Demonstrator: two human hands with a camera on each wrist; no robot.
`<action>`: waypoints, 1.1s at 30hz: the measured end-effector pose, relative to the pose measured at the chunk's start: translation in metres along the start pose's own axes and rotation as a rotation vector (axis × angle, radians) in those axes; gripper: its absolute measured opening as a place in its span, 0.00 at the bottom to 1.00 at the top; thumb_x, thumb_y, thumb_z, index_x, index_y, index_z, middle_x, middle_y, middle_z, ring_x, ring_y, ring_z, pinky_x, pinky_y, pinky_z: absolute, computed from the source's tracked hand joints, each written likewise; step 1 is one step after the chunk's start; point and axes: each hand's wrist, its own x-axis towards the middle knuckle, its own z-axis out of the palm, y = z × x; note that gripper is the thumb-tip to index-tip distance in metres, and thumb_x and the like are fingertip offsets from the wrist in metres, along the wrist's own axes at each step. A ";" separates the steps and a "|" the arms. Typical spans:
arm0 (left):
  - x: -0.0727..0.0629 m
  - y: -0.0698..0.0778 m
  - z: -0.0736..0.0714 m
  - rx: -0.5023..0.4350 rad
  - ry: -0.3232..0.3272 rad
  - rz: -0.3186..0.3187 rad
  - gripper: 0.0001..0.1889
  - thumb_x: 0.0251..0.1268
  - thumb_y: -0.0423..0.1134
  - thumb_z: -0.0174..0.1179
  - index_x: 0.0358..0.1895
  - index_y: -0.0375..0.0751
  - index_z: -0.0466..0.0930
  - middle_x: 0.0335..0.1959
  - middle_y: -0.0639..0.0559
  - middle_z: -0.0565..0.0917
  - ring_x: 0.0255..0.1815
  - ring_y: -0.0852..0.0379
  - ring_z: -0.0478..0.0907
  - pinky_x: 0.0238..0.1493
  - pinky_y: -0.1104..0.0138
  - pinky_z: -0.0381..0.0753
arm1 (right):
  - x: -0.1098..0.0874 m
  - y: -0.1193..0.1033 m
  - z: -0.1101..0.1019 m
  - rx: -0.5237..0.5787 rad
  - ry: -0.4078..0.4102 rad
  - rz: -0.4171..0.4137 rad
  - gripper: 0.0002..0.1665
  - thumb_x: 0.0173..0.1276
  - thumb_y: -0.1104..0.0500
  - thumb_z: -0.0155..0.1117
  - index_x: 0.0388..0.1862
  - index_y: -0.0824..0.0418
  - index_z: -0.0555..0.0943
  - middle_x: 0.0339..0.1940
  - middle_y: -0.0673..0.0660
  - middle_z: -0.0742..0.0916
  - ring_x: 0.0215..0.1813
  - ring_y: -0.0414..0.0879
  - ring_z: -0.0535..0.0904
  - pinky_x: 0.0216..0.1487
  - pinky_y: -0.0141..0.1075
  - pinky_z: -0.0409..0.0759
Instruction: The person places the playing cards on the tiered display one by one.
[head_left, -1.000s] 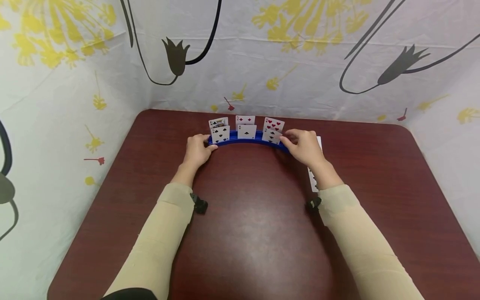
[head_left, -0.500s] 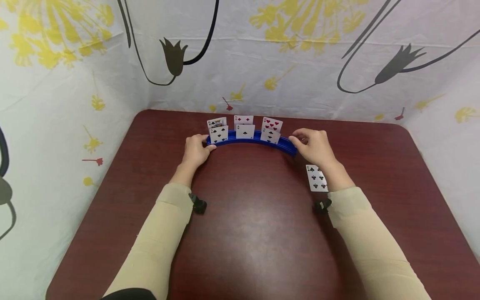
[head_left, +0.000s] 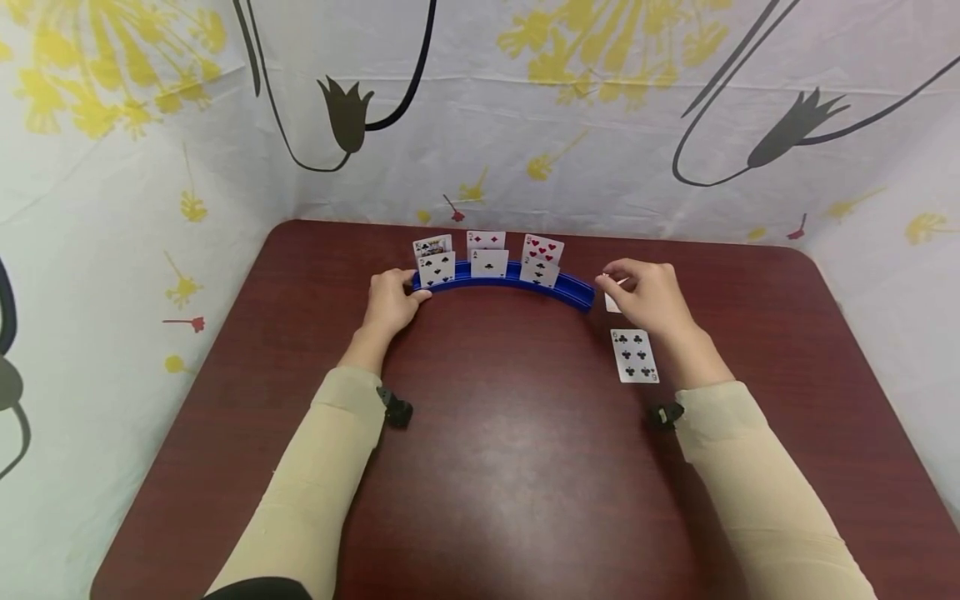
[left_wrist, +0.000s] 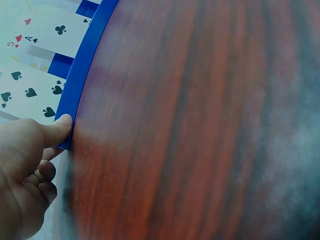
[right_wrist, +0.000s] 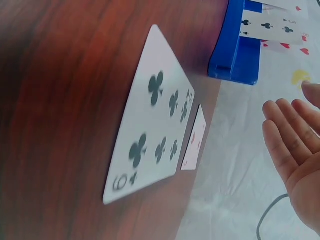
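My left hand [head_left: 392, 300] grips the left end of a curved blue playing card holder [head_left: 573, 292]. In the left wrist view its thumb presses on the holder's front rim [left_wrist: 80, 95]. Cards stand in pairs in the holder: a spades card [head_left: 437, 268] before a king, the ace of clubs [head_left: 489, 263] before a five of diamonds, and a three of clubs [head_left: 538, 272] before a hearts card [head_left: 542, 246]. My right hand [head_left: 652, 296] hovers right of the holder, holding nothing. Beneath it lies a red-pip card [right_wrist: 195, 142], partly hidden in the head view.
A six of clubs [head_left: 634, 357] lies face up on the dark red-brown table [head_left: 487, 467], nearer me than the red-pip card. A patterned white cloth [head_left: 420, 158] hangs behind the table and along both sides.
My right hand has left the three of clubs in the holder and moved right, uncovering the holder's right end and the six of clubs. My left hand keeps its grip.
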 end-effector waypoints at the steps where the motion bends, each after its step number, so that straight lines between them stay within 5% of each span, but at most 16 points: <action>1: 0.000 0.000 0.000 0.002 0.001 0.001 0.27 0.69 0.42 0.68 0.66 0.31 0.78 0.63 0.33 0.79 0.69 0.39 0.71 0.70 0.52 0.70 | -0.001 0.000 -0.001 0.000 -0.002 0.002 0.11 0.70 0.59 0.69 0.43 0.67 0.87 0.34 0.64 0.90 0.31 0.57 0.88 0.28 0.49 0.83; 9: -0.002 0.001 0.000 0.003 0.000 -0.001 0.27 0.69 0.42 0.67 0.66 0.31 0.78 0.63 0.33 0.79 0.69 0.38 0.70 0.70 0.51 0.70 | -0.010 0.003 -0.009 -0.006 -0.038 0.027 0.13 0.71 0.58 0.69 0.45 0.68 0.87 0.36 0.65 0.90 0.31 0.57 0.88 0.29 0.50 0.83; 19: -0.001 0.000 -0.001 -0.010 -0.003 -0.012 0.27 0.69 0.42 0.67 0.66 0.31 0.77 0.64 0.33 0.78 0.70 0.39 0.71 0.69 0.51 0.71 | -0.022 0.017 -0.015 -0.028 -0.068 0.030 0.14 0.69 0.57 0.71 0.44 0.67 0.87 0.35 0.62 0.90 0.31 0.53 0.87 0.29 0.38 0.78; 33: -0.001 0.000 0.001 -0.008 -0.001 -0.008 0.27 0.69 0.42 0.68 0.66 0.31 0.77 0.64 0.33 0.78 0.70 0.38 0.70 0.70 0.51 0.70 | -0.032 0.032 -0.022 -0.047 -0.221 0.090 0.23 0.63 0.54 0.77 0.48 0.70 0.85 0.39 0.65 0.90 0.37 0.56 0.87 0.40 0.53 0.82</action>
